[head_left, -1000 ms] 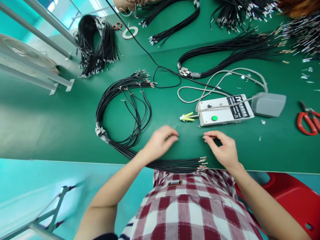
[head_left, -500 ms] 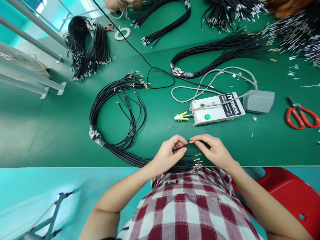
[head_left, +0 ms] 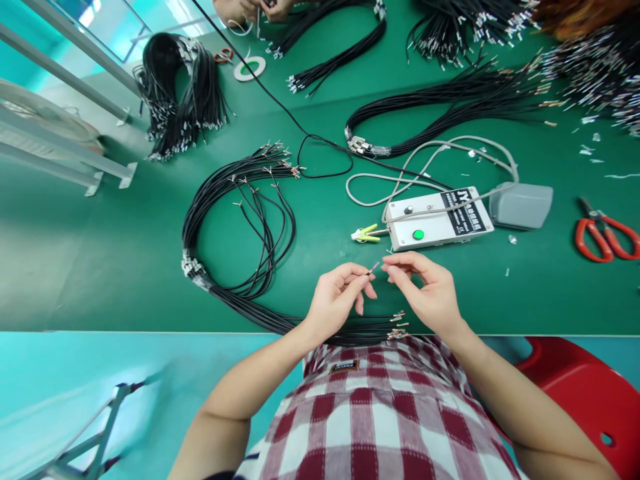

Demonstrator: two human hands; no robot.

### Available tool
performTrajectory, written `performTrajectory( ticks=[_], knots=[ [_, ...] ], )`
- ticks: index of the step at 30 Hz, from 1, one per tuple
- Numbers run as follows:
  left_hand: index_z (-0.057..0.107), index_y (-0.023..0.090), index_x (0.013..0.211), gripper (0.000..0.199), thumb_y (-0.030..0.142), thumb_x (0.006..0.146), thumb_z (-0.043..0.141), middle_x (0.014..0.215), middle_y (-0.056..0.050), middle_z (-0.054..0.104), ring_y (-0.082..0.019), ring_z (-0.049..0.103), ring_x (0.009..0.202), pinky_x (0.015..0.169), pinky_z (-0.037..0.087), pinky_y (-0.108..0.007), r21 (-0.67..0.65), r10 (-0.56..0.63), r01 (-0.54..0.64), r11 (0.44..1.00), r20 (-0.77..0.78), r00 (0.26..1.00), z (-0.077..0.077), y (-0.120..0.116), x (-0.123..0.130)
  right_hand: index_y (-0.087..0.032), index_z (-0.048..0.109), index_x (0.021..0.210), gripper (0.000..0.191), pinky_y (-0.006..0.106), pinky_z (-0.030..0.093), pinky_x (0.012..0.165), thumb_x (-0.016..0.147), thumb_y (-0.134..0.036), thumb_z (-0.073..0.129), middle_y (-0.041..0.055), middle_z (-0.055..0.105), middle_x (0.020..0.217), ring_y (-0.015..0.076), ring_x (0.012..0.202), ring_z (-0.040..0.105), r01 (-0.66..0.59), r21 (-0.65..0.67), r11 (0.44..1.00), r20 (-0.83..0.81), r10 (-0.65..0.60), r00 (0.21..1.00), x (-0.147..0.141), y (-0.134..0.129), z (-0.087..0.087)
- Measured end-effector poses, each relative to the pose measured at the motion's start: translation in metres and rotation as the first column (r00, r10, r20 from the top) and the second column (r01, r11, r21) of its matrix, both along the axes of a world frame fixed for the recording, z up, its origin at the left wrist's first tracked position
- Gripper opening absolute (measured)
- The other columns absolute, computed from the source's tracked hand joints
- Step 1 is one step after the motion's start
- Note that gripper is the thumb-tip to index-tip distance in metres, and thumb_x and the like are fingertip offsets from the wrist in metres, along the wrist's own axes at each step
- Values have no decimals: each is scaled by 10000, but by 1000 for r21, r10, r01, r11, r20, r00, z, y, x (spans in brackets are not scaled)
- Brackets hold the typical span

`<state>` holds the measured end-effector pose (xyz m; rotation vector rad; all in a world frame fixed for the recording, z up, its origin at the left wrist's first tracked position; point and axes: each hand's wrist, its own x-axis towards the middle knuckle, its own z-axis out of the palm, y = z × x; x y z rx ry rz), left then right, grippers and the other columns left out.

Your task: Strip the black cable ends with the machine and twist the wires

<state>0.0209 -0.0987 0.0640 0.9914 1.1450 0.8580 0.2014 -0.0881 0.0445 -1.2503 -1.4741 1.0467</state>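
Observation:
My left hand (head_left: 337, 297) pinches a black cable near its end, between thumb and forefinger. Thin coloured wires (head_left: 373, 268) stick out past the fingertips towards the right. Just beyond these tips is my right hand (head_left: 425, 287), thumb and forefinger together in a pinch; whatever is in it is too small to make out. Below both hands, more ends of the black cable bundle (head_left: 240, 310) lie along the table's front edge, with bare coloured wires (head_left: 399, 333) showing. The bundle curves round to the left, tied at a band of metal connectors and clear wrap (head_left: 194, 268).
Ahead stands a white control box (head_left: 440, 220) with a green button and yellow-green clip (head_left: 367, 233); a grey pedal (head_left: 521, 205) sits beside it. Red-handled cutters (head_left: 603, 233) lie right. More cable bundles (head_left: 185, 93) and another person's hands (head_left: 255, 9) are at the back.
My hands have moved slightly apart and up from the table edge. The right fingers have come off the wire ends, which now point up to the right from my left fingertips.

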Motion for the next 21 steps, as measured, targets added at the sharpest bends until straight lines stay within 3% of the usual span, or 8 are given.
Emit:
performTrajectory(
  ticks=[6, 10, 14, 17, 19, 21],
  knots=[
    [609, 124, 873, 287, 404, 863, 674, 679, -28, 685, -66, 532, 415, 423, 370, -192, 2, 18, -18, 1000, 18, 1000, 1, 2, 1, -243, 686, 1155, 265, 305, 567, 697, 919, -148, 615, 56, 719, 1037, 151, 818, 676, -48, 324, 945, 188, -15, 982, -8, -5, 1],
    [596, 127, 871, 303, 420, 864, 673, 670, -20, 674, -65, 530, 411, 418, 370, -189, 0, 36, -36, 999, 35, 999, -1, 2, 1, -226, 672, 1170, 309, 330, 578, 758, 896, -92, 618, 68, 737, 1024, 181, 901, 697, -75, 472, 878, 284, -71, 956, -7, -9, -4],
    [585, 132, 868, 327, 442, 851, 686, 655, -10, 664, -63, 521, 401, 408, 369, -187, -9, 57, -57, 998, 46, 997, -4, 1, 2, -208, 680, 1154, 310, 326, 549, 712, 870, -86, 650, 68, 759, 998, 185, 853, 712, -147, 562, 814, 430, -135, 893, -5, -14, -11],
    [579, 133, 862, 336, 449, 845, 693, 657, -16, 674, -63, 516, 392, 402, 362, -189, -18, 69, -68, 997, 38, 997, -4, 1, 2, -235, 676, 1173, 287, 327, 558, 722, 907, -143, 618, 67, 744, 1044, 176, 846, 709, -44, 438, 898, 316, -108, 943, -5, -14, -12],
    [577, 134, 855, 343, 454, 838, 700, 655, -19, 676, -63, 511, 389, 399, 358, -191, -21, 77, -77, 997, 30, 997, -3, 1, 2, -242, 685, 1139, 226, 319, 560, 694, 927, -216, 611, 66, 727, 1044, 163, 798, 697, 38, 242, 970, 177, -83, 981, -6, -12, -10],
    [576, 137, 849, 345, 459, 836, 702, 654, -18, 675, -62, 509, 392, 403, 361, -194, -17, 77, -76, 997, 25, 997, -2, 0, 2, -234, 707, 1044, 157, 306, 546, 647, 916, -291, 638, 58, 720, 1000, 150, 731, 680, 52, 59, 997, 64, -56, 996, -8, -9, -7]
  ],
)
